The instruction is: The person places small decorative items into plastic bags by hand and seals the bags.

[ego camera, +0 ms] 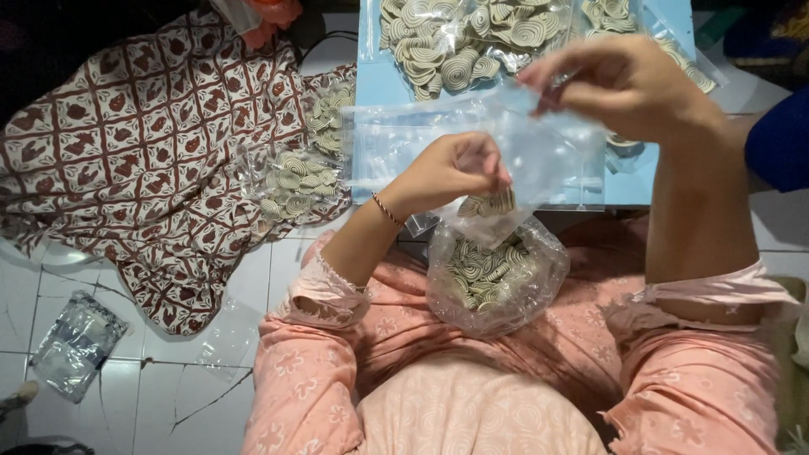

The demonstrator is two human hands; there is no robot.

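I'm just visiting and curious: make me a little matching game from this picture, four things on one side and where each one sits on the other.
Things:
1. right hand
2. left hand
3. round bag of spiral snacks
4. flat packet

Places:
A. on the white floor tiles, far left
B. on the lap, on pink floral cloth
C. raised, pinching the top edge of a small clear bag
D. low, inside that clear bag with a few snacks

Pairs: 1-C, 2-D, 3-B, 4-A
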